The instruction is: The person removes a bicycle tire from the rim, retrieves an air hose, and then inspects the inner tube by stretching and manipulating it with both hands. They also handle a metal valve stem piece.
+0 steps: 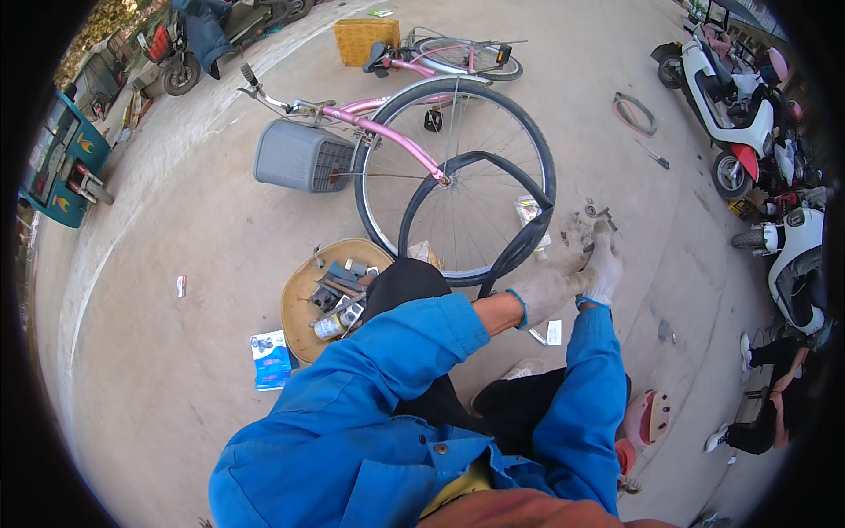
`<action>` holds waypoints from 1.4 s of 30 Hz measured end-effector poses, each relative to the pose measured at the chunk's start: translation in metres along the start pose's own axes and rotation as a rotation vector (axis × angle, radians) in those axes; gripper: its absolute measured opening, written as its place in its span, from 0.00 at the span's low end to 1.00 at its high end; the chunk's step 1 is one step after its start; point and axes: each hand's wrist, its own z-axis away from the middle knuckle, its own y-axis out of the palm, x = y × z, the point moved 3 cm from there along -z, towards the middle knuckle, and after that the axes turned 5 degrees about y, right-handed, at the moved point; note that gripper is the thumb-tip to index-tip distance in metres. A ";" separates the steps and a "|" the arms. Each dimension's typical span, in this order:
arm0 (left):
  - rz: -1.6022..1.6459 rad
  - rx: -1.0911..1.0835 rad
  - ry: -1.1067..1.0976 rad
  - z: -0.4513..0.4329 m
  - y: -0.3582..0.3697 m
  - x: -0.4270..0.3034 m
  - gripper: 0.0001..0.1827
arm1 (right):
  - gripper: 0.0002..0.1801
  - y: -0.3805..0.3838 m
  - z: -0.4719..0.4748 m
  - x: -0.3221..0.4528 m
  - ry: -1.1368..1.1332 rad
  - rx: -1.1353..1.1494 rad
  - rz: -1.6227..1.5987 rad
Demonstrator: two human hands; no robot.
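Note:
My left hand (551, 290), in a pale knitted glove with a blue cuff, reaches across and touches my right hand (601, 267), gloved alike. A small dark thing shows between them; what it is and how the fingers close are unclear. Left of them a pink bicycle (396, 135) lies on its side, its spoked wheel (545, 152) before me. A black rubber inner tube (521, 244) loops across the wheel and passes down by my left wrist. Small metal parts (591, 208) lie just beyond my right fingertips. A round tan basin (297, 284) holds tools and a yellow-and-white can.
A grey basket (290, 155) sits on the bicycle's front. Beyond lie another bicycle (449, 59) and a yellow box (366, 41). A coiled tube (637, 119) and a thin tool (657, 157) lie right. Parked scooters (739, 119) and a seated person (766, 402) line the right side.

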 end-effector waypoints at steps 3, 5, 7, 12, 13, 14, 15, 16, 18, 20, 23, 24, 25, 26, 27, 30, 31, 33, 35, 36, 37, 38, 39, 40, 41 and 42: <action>-0.145 0.008 0.076 0.006 -0.002 -0.008 0.36 | 0.28 -0.002 -0.002 0.009 -0.012 0.000 0.063; -0.082 0.043 0.182 0.008 -0.002 -0.011 0.37 | 0.28 -0.011 -0.008 0.020 -0.069 -0.100 0.110; 0.133 0.106 0.332 0.012 -0.002 -0.011 0.37 | 0.28 -0.020 -0.015 0.030 -0.069 -0.117 0.077; -0.021 0.039 0.290 0.001 -0.019 0.011 0.32 | 0.27 -0.027 -0.019 0.047 -0.016 -0.109 -0.124; -0.080 0.018 0.344 0.001 -0.023 0.015 0.30 | 0.27 -0.022 -0.014 0.047 -0.006 -0.108 -0.176; -0.212 -0.059 0.295 0.000 -0.028 0.021 0.28 | 0.29 -0.018 -0.008 0.047 0.004 -0.101 -0.089; -0.189 -0.144 0.332 -0.003 -0.032 0.024 0.25 | 0.29 -0.010 0.000 0.045 -0.010 -0.026 -0.024; 0.067 -0.185 0.112 -0.007 -0.039 0.036 0.22 | 0.29 -0.001 0.008 0.043 -0.027 0.000 0.086; 0.367 -0.224 -0.128 -0.010 -0.047 0.054 0.15 | 0.29 0.024 0.031 0.038 -0.288 0.250 0.227; -0.352 -0.112 -0.183 -0.014 -0.054 0.061 0.05 | 0.23 0.035 0.047 0.027 -0.345 0.407 0.555; 0.138 -0.281 -0.014 -0.011 -0.046 0.058 0.18 | 0.20 0.034 0.042 0.026 -0.480 0.374 0.524; 0.235 -0.279 -0.025 -0.009 -0.042 0.055 0.21 | 0.20 0.032 0.036 0.022 -0.348 0.362 0.448; 0.146 -0.256 0.016 -0.010 -0.040 0.047 0.21 | 0.21 0.029 0.031 0.018 -0.181 0.348 0.382; 0.062 -0.197 0.047 -0.010 -0.038 0.038 0.21 | 0.21 0.027 0.026 0.013 -0.017 0.339 0.312; 0.004 -0.192 -0.026 -0.011 -0.035 0.032 0.21 | 0.23 0.024 0.021 0.013 0.009 0.306 0.264; 0.348 -0.186 -0.102 -0.017 -0.016 0.017 0.22 | 0.26 0.002 -0.003 0.021 0.099 0.181 -0.043; 0.411 -0.172 -0.124 -0.013 -0.012 0.016 0.22 | 0.27 -0.007 -0.012 0.023 0.168 0.097 -0.243; 0.556 -0.115 -0.074 -0.005 -0.004 0.018 0.23 | 0.24 -0.037 -0.029 0.029 0.326 -0.117 -0.498; 0.763 -0.043 -0.067 -0.001 0.000 0.025 0.23 | 0.23 -0.049 -0.034 0.034 0.278 -0.138 -0.493; 0.766 0.022 -0.080 0.000 -0.001 0.029 0.25 | 0.22 -0.051 -0.033 0.034 0.255 -0.149 -0.489; 0.659 0.033 -0.100 -0.001 -0.003 0.033 0.26 | 0.22 -0.048 -0.030 0.034 0.198 -0.093 -0.422; 0.553 0.046 -0.120 -0.003 -0.005 0.037 0.27 | 0.21 -0.040 -0.022 0.029 0.140 -0.039 -0.355; 0.341 0.003 -0.151 -0.005 -0.008 0.041 0.25 | 0.21 -0.030 -0.014 0.025 0.077 0.026 -0.285; 0.153 -0.023 -0.167 -0.007 -0.011 0.043 0.24 | 0.23 -0.024 -0.009 0.023 0.003 -0.013 -0.101; 0.210 -0.110 -0.162 -0.010 -0.016 0.043 0.23 | 0.24 -0.019 -0.007 0.022 -0.033 -0.004 -0.011; 0.292 -0.181 -0.144 -0.012 -0.021 0.042 0.23 | 0.24 -0.016 -0.007 0.020 0.011 0.019 -0.063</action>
